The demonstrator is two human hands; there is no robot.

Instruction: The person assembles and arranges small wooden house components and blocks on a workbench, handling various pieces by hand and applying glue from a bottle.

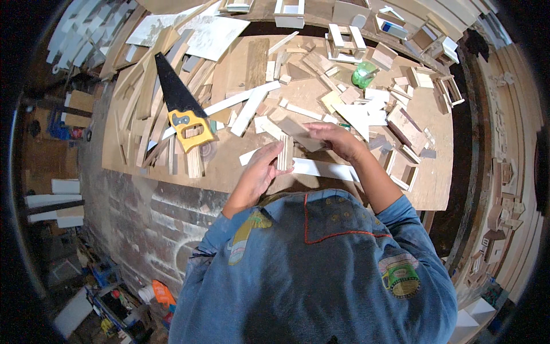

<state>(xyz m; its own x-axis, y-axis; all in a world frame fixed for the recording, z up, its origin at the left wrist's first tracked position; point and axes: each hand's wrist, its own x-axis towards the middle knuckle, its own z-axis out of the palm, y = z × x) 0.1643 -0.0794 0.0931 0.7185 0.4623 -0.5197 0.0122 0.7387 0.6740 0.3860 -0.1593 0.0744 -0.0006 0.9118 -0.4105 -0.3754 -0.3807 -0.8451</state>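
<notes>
My left hand [263,171] is closed around a small plywood block [284,153], its layered edge facing up. In my right hand [337,140] is a flat, pale brown wood piece [300,134], tilted and gripped at its right end. The two pieces are close together above the near part of the workbench; whether they touch I cannot tell. Beneath my hands lies a long white strip [323,169]. A handsaw [192,131] with a yellow handle and black blade rests on wood strips to the left of my left hand.
Long wood strips [146,109] are piled at the left of the workbench [229,175]. Offcuts and a white triangular piece [354,117] are scattered beyond my hands, near a green plastic bottle piece [364,74]. Small box frames [346,43] stand along the back and right.
</notes>
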